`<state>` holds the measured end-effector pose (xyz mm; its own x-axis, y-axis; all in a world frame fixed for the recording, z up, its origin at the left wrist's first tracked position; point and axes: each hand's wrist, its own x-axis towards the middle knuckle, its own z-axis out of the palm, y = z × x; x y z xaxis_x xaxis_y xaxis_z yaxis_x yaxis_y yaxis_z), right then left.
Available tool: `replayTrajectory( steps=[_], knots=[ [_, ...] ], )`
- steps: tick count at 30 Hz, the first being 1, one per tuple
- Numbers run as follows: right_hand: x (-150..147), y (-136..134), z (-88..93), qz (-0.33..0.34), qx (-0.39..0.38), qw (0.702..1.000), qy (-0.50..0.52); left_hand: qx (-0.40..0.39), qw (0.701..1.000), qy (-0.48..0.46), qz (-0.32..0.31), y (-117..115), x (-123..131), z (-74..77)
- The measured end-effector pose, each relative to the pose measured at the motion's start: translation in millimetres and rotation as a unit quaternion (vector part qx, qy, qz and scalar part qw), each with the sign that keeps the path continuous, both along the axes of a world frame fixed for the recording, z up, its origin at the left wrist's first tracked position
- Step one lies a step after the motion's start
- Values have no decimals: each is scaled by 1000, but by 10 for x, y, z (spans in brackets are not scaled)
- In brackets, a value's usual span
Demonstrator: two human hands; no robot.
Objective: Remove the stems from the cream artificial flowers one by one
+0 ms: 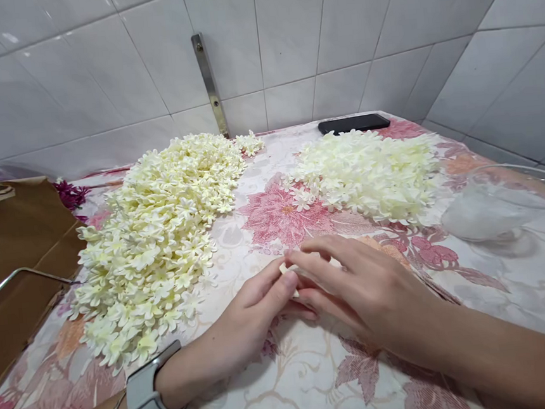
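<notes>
My left hand (pixel 253 314) and my right hand (pixel 356 286) meet at the middle of the table, fingers pinched together on a small cream artificial flower (pixel 288 270) that mostly hides between them. The left wrist wears a grey watch (pixel 146 397) and a thin bangle. A large heap of cream-yellow artificial flowers (pixel 160 233) lies to the left of my hands. A second, paler heap of flowers (pixel 370 174) lies beyond my right hand.
The floral tablecloth (pixel 273 217) covers the table against a white tiled wall. A black phone (pixel 354 123) lies at the back. A clear glass bowl (pixel 506 206) stands at the right. A brown cardboard box (pixel 15 265) and purple flowers (pixel 68 193) sit at the left.
</notes>
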<state>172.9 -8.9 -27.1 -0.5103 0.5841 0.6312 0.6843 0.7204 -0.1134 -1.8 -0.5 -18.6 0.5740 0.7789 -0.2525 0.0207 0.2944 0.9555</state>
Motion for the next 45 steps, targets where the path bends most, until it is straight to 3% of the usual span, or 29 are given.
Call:
replayTrajectory(
  steps=[8,19,23,29,37,45],
  knots=[
    [66,57,-30,-3,-38,996,84,0,999,-24,21,20,18,-6],
    [66,53,-22,5,-75,994,83,-60,994,-35,81,64,3,-30],
    [31,43,-43,55,-134,986,85,-17,998,-32,52,62,-3,-38],
    [-1,5,-54,50,-166,975,141,58,998,33,16,36,-31,-13],
    [-42,-51,-72,17,-77,991,103,62,996,28,50,87,-19,-37],
    [-66,-65,-71,31,-101,988,116,44,992,37,109,56,-13,-45]
  ],
)
